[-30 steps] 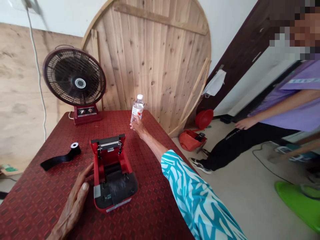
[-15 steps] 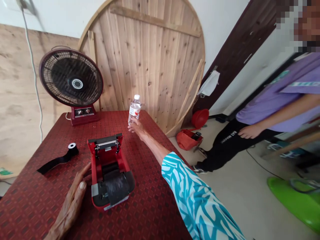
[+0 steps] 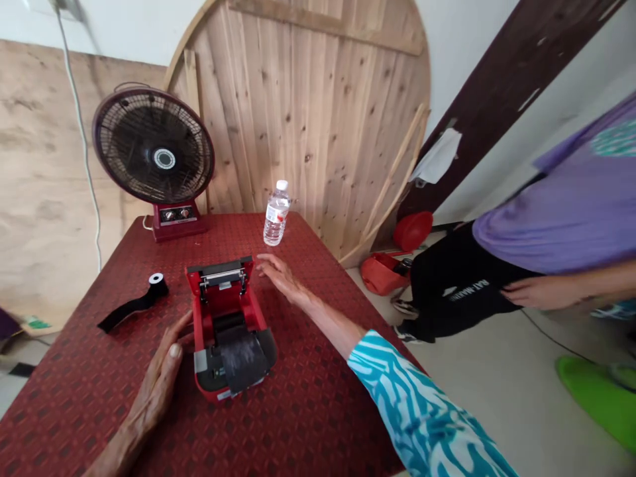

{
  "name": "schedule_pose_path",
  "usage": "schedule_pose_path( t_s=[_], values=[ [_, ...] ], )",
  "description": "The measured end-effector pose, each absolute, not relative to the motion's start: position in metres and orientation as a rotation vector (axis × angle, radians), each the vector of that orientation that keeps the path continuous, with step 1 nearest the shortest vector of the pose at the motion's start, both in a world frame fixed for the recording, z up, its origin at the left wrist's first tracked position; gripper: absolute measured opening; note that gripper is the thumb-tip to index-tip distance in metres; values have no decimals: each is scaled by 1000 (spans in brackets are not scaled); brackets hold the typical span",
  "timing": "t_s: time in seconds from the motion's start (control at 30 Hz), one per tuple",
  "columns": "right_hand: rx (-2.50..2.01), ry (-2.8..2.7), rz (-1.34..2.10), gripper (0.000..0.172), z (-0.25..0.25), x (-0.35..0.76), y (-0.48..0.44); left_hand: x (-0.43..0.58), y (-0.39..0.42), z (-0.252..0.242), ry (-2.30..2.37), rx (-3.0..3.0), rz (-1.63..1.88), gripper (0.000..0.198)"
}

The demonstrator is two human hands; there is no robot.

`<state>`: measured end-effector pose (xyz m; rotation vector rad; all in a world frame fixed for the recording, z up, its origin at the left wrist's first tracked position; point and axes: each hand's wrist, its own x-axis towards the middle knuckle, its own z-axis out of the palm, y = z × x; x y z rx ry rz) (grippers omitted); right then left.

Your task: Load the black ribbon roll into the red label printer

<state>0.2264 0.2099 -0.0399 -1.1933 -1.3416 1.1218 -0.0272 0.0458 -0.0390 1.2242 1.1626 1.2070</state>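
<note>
The red printer (image 3: 232, 320) gaped on the table (image 3: 318, 377), lid (image 3: 221, 283) raised, smudged black film (image 3: 242, 359) over its near end. The left hand (image 3: 159, 379) lay unclenched alongside; the right hand (image 3: 281, 277), empty, was near the lid.

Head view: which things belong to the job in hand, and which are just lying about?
In the job:
Printer, open, between left hand and right hand
Black roll, probably: a similar strip lies in the printer

Apparently just about:
Bottle
Fan
Wooden disc
Cloth
</note>
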Motion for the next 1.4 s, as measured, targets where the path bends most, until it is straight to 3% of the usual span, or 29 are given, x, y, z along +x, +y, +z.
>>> schedule_pose_path(
  t_s=[0.2, 0.47, 0.63, 0.83, 1.03, 1.1, 1.2, 1.3, 1.4],
  values=[
    [-1106, -1211, 1131, 34, -82, 211, 154, -30, 49, -42, 1163, 1224, 1224, 78],
    [-1025, -1295, 1020, 34, -76, 185, 127, -32, 52, -43, 1080, 1292, 1198, 79],
    [-1012, -1272, 1048, 34, -76, 185, 127, -33, 51, -38, 1150, 1318, 1274, 68],
    [-1017, -1270, 1053, 37, -79, 184, 131, -37, 37, -20, 1232, 1816, 1483, 67],
    [-985, -1305, 1041, 38, -82, 185, 131, -37, 30, -5, 950, 2616, 1262, 74],
    [-986, -1310, 1033, 38, -83, 185, 131, -35, 35, 11, 966, 2689, 1299, 66],
    [-989, -1315, 1031, 38, -86, 185, 132, -29, 50, 39, 1190, 2613, 1372, 35],
    [-981, -1318, 1020, 39, -88, 185, 133, -22, 68, 52, 1177, 2731, 1135, 23],
    [-978, -1330, 1014, 39, -89, 185, 134, -10, 82, 50, 1127, 2863, 577, 25]
  ],
)
